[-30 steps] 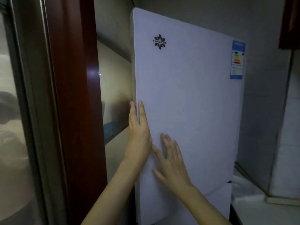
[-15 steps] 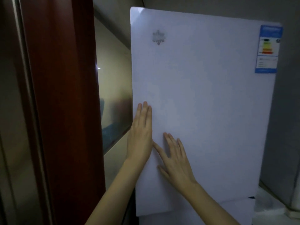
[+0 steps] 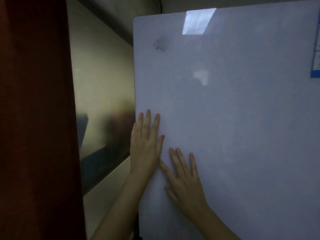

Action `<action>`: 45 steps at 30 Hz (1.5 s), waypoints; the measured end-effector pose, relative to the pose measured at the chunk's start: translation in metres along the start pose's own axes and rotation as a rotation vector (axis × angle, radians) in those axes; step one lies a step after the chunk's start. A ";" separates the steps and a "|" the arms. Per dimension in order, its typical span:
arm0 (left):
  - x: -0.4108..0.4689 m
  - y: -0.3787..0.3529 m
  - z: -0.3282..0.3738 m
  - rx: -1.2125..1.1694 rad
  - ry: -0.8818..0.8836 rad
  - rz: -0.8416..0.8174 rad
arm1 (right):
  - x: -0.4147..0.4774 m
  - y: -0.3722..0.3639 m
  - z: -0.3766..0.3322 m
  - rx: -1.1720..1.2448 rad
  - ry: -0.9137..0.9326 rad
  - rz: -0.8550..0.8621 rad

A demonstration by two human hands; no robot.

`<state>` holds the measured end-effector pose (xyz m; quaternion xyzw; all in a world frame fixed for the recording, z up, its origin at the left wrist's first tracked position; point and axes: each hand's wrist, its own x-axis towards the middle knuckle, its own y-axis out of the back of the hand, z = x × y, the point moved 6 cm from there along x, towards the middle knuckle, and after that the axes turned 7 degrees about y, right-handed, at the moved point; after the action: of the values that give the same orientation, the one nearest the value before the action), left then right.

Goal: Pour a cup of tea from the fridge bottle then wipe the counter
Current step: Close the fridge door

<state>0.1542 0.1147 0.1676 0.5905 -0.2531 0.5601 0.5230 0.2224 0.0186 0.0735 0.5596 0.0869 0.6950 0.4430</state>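
Note:
A white fridge door (image 3: 233,118) fills the right of the head view, with a blurred dark logo near its upper left. My left hand (image 3: 146,146) lies flat against the door's left edge, fingers pointing up. My right hand (image 3: 185,179) is pressed flat on the door just to the right and lower, its thumb touching the left hand's heel. Both hands hold nothing. The bottle, cup and counter are not in view.
A dark red wooden frame (image 3: 38,118) stands close on the left. Between it and the fridge is a pale wall with a glossy panel (image 3: 103,118). A blue energy label (image 3: 316,52) sits at the door's right edge.
The fridge door has swung to face me more squarely and fills more of the view. Both hands stay flat on it; the counter at the lower right has left the frame.

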 end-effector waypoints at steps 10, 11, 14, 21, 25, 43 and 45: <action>0.031 -0.041 -0.013 -0.143 0.087 -0.032 | 0.040 -0.013 0.030 -0.130 -0.067 -0.017; 0.032 -0.042 -0.014 -0.156 0.085 -0.029 | 0.040 -0.014 0.031 -0.144 -0.062 -0.013; 0.032 -0.042 -0.017 -0.147 0.078 -0.028 | 0.040 -0.015 0.032 -0.162 -0.062 -0.007; 0.034 -0.037 -0.017 -0.133 0.060 -0.057 | 0.041 -0.014 0.029 -0.169 -0.087 -0.028; 0.034 -0.035 -0.018 -0.147 0.064 -0.072 | 0.042 -0.013 0.026 -0.183 -0.107 -0.107; -0.105 0.046 0.013 -0.267 0.029 -0.601 | -0.097 0.110 -0.010 0.051 -0.439 -0.299; -0.122 0.055 0.032 -0.280 0.020 -0.703 | -0.123 0.133 -0.012 0.042 -0.482 -0.312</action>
<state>0.0882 0.0333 0.0789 0.5586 -0.1042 0.3121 0.7613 0.1412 -0.1432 0.0647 0.6975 0.0786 0.4636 0.5408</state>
